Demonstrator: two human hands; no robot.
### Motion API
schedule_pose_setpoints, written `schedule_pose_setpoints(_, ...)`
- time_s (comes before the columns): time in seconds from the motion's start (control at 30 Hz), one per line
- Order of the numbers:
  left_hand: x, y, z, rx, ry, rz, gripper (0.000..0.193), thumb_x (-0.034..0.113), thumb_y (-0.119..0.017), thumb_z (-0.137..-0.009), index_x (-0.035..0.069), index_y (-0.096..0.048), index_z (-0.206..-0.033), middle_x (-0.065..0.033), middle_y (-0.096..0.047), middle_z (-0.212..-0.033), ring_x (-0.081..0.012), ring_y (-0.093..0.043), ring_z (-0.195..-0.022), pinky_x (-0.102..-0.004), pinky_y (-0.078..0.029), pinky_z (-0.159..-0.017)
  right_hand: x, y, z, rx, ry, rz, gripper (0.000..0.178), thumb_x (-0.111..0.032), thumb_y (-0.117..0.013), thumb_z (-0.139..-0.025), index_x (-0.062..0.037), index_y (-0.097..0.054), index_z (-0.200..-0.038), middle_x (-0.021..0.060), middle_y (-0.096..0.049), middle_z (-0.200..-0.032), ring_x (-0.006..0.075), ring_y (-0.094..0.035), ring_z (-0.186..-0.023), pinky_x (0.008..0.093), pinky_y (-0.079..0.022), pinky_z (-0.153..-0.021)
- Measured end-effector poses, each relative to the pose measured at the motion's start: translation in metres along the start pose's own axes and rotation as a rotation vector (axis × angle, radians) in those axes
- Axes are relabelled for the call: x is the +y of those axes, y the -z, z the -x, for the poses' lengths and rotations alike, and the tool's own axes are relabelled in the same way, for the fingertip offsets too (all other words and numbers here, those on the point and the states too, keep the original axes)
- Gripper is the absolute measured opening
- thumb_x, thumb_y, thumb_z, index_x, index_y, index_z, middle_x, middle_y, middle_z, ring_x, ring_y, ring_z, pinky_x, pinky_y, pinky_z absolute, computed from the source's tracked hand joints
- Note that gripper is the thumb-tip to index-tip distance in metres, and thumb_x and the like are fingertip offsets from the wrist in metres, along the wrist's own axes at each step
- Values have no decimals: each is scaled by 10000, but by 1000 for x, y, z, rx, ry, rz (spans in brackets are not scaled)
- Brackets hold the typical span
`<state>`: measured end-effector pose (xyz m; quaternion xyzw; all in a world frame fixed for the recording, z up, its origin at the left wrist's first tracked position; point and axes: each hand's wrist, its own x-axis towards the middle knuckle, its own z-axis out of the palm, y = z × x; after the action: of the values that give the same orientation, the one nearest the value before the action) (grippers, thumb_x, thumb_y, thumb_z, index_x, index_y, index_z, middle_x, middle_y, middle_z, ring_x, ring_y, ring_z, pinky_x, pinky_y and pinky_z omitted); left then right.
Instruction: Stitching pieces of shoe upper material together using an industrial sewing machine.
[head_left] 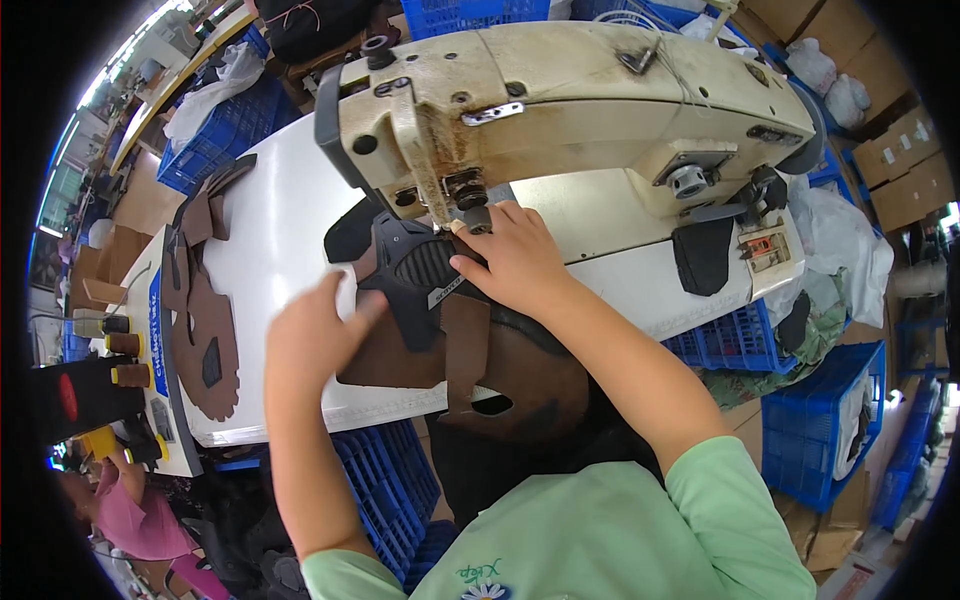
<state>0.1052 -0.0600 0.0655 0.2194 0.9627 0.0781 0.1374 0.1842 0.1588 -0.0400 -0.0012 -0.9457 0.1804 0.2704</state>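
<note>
A beige sewing machine stands over the white table, its needle area above a black shoe-upper piece with a ribbed panel. My right hand lies on this piece, fingertips beside the presser foot and thumb at the panel's edge, fingers spread. Brown shoe-upper parts extend from the black piece over the table's near edge. On the left, my left hand is slightly blurred by motion. Its thumb and forefinger are apart near the black piece, with nothing seen between them. The needle tip is hard to make out.
Brown cut parts lie on the table's left side, a black piece on its right. Thread spools stand at the left. Blue crates surround the table. A person in pink is at the lower left.
</note>
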Motion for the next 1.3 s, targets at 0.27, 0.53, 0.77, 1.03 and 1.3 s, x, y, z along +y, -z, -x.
schedule_pose_setpoints(0.27,-51,-6,-4,128,-38,361,511,44,-774,-687,41,-613,-1172,-100,-615,-800,-213,-600,-709,-331,-501,-671,-7,2,-5,-131,-11,-155,236,-255,-688,-805,-100,-738,-976,84,-592,-971,278,-536,-1020,412,-434,-852)
schedule_pose_setpoints(0.53,22,-48,4,499,-393,96,319,133,-756,-686,32,-668,-975,-155,-615,-1046,-345,-559,-1041,-460,-443,-925,0,-10,8,-35,-31,-205,206,-194,-658,-828,-141,-739,-1010,94,-613,-1102,284,-543,-1084,428,-442,-856)
schedule_pose_setpoints(0.77,79,-94,9,351,-340,-170,757,336,-725,-730,-49,-481,-1334,-296,-478,-1358,-459,-436,-1289,-478,-400,-1048,13,-16,0,-13,1,-213,187,-211,-679,-794,-204,-759,-963,30,-631,-1080,243,-552,-1077,419,-464,-877)
schedule_pose_setpoints(1.03,71,-114,4,382,-418,-357,611,151,-642,-722,-67,-529,-1282,-276,-536,-1326,-404,-510,-1252,-446,-487,-967,13,-15,5,12,61,-228,173,-192,-682,-805,-139,-746,-956,63,-612,-1178,269,-528,-1158,417,-445,-937)
schedule_pose_setpoints(1.3,54,-97,3,374,-616,-289,416,139,-584,-770,-65,-641,-1127,-262,-639,-1174,-377,-621,-1113,-420,-533,-885,19,-17,7,35,104,-170,260,-198,-677,-812,-130,-690,-1063,41,-612,-1176,229,-534,-1155,397,-459,-929)
